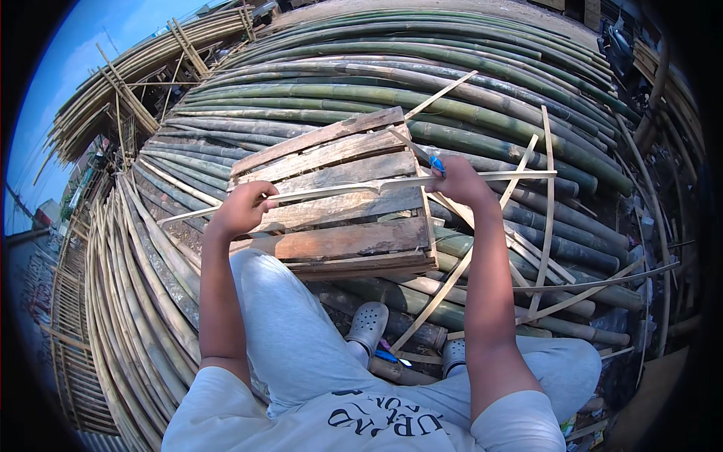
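Long, thin, pale bamboo strip (pixel 331 191) is spanning above the brown, slatted wooden crate (pixel 331 242). Both hands are gripping it: the left hand (pixel 245 207) near the crate's left side, the right hand (pixel 458 181) just beyond its right edge, where 1 small blue object (pixel 436 163) is also showing.

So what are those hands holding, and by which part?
A thin pale strip, gripped in from each end by the left hand and right hand. The right seems to hold something blue.
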`<state>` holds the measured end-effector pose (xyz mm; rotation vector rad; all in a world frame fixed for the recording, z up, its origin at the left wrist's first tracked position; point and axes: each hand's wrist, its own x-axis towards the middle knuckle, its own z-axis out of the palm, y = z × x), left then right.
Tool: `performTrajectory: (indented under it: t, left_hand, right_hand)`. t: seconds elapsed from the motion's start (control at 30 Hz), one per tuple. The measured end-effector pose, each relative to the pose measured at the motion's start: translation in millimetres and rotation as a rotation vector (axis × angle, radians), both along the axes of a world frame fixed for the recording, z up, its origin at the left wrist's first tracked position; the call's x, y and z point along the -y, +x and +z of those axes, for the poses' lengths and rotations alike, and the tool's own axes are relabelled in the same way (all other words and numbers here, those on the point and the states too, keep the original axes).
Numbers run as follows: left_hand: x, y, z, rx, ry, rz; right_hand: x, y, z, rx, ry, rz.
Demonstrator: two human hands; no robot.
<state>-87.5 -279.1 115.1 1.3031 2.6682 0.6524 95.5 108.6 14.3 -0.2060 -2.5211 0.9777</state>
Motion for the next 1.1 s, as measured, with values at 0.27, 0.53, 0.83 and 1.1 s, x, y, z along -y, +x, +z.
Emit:
performTrajectory:
  t: [0.27, 0.53, 0.83, 1.1]
  left_hand:
    - [-85, 54, -28, 0.017, -0.214, -0.236]
    - [-105, 69, -86, -0.034, 0.087, -0.356]
    - [-102, 106, -107, -0.006, 0.311, -0.256]
    - [-114, 101, -110, -0.008, 0.312, -0.340]
  right_hand:
    - [3, -2, -18, 0.045, -0.381, 0.143]
    - [-1, 15, -3, 0.167, -0.094, 0.088]
    - [11, 22, 37, 0.657, 0.239, -0.024]
    - [55, 101, 54, 0.189, 0.447, -0.198]
